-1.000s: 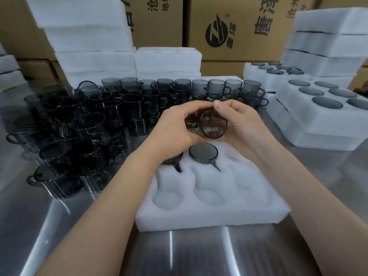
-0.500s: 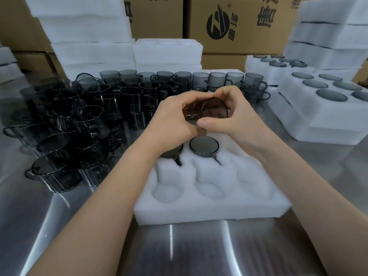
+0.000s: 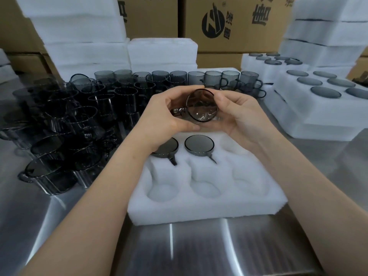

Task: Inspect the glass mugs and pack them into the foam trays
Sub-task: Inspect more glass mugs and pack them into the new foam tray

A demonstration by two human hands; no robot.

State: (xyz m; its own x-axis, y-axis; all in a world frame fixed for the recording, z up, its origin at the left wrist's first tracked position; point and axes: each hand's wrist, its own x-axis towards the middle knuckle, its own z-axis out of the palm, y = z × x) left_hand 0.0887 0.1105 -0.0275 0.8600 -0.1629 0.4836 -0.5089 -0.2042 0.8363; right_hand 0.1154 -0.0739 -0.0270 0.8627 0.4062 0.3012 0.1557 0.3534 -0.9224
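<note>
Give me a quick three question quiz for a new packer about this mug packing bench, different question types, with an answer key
1. True or false: both hands hold the glass mug above the foam tray.
2. How many mugs already sit in that tray? A) two B) four C) six
3. Fill in: the unpacked mugs crowd the bench on the person's ____ side.

Key: 1 true, the left hand and right hand grip it together. 2 A, both in the far row. 3 left.
</note>
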